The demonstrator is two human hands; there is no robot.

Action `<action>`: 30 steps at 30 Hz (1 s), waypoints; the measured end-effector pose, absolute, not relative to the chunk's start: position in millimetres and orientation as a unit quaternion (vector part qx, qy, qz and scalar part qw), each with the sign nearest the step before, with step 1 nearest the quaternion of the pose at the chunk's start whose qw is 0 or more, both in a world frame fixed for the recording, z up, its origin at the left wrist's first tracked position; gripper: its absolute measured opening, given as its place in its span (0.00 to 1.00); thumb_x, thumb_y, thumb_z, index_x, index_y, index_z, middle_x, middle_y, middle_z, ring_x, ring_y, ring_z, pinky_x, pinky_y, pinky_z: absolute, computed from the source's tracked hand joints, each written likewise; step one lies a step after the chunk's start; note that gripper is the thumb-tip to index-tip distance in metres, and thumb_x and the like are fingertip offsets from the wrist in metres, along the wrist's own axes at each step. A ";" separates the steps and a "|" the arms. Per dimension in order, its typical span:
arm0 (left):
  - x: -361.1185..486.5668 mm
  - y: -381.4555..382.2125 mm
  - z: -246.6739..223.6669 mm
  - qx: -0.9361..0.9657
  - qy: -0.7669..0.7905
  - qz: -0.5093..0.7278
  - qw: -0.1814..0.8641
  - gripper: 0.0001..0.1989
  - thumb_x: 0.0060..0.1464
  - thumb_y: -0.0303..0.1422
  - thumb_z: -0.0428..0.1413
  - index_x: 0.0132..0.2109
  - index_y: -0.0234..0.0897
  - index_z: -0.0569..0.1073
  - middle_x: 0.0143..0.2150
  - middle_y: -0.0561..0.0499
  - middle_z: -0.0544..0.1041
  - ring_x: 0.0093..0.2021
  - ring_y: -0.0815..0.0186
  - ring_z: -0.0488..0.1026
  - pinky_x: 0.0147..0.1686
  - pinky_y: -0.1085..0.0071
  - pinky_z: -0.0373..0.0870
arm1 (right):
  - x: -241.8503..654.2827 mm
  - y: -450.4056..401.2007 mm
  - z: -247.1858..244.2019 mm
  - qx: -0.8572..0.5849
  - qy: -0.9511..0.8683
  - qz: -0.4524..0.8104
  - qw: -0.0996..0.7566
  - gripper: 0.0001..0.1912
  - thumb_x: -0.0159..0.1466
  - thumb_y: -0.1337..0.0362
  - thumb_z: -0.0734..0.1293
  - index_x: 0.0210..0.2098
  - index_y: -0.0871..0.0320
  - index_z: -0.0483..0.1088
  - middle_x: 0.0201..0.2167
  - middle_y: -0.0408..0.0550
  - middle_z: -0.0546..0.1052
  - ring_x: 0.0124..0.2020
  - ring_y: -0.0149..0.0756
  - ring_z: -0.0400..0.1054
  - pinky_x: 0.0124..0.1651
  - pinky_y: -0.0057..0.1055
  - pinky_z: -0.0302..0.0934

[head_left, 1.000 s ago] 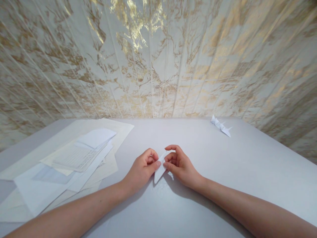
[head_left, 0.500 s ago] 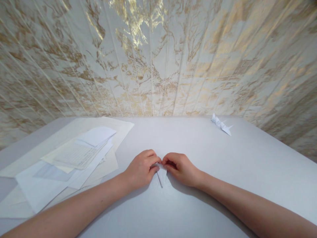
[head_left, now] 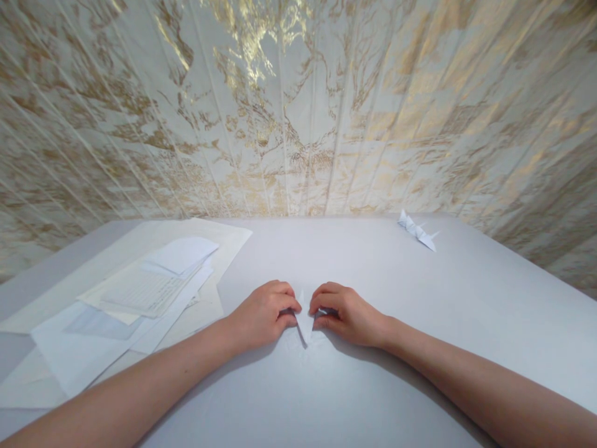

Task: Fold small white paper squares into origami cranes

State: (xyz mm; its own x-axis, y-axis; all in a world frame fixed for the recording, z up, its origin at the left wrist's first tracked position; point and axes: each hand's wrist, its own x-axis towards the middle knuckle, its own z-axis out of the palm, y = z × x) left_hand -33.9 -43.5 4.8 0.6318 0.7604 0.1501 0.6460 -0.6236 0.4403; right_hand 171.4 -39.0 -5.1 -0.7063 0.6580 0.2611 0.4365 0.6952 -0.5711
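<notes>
Between my two hands, at the middle of the white table, is a small piece of folded white paper [head_left: 305, 323], a narrow diamond with one point toward me and one away. My left hand [head_left: 270, 314] grips its left side between thumb and fingers. From the other side, my right hand [head_left: 347, 314] holds the right edge with curled fingers and thumb. Parts of the paper's sides are hidden behind the fingertips.
On the left of the table [head_left: 373, 386] lies a loose pile of paper sheets [head_left: 140, 286], one with printed lines. A row of small folded paper figures [head_left: 416, 231] stands at the back right. Behind rises a white and gold patterned wall [head_left: 298, 124].
My fingertips, which were together at the paper's far end, have moved apart to its two sides. The paper's far point now shows between them.
</notes>
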 end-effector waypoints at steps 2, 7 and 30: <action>-33.3 -44.5 4.5 0.889 0.392 0.163 0.170 0.07 0.50 0.26 0.54 0.34 0.36 0.77 0.34 0.47 0.74 0.37 0.63 0.70 0.40 0.69 0.66 | 172.0 -38.7 -6.2 -0.303 -0.895 0.233 0.231 0.04 0.58 0.68 0.66 0.32 0.59 0.73 0.33 0.51 0.73 0.34 0.35 0.67 0.38 0.30 0.62; -32.0 -47.1 3.3 0.890 0.397 0.161 0.157 0.10 0.53 0.26 0.51 0.34 0.36 0.77 0.34 0.47 0.75 0.37 0.64 0.70 0.39 0.69 0.66 | 172.3 -38.1 -8.6 -0.303 -0.898 0.218 0.235 0.08 0.61 0.71 0.62 0.32 0.59 0.73 0.32 0.51 0.73 0.35 0.35 0.67 0.39 0.30 0.62; -22.3 -46.9 3.4 0.817 0.493 0.186 0.233 0.05 0.46 0.25 0.53 0.26 0.35 0.70 0.32 0.51 0.69 0.33 0.66 0.66 0.36 0.70 0.62 | 155.9 -50.2 -9.9 -0.410 -0.849 0.203 0.264 0.05 0.58 0.70 0.64 0.26 0.60 0.69 0.26 0.46 0.69 0.31 0.34 0.62 0.36 0.30 0.57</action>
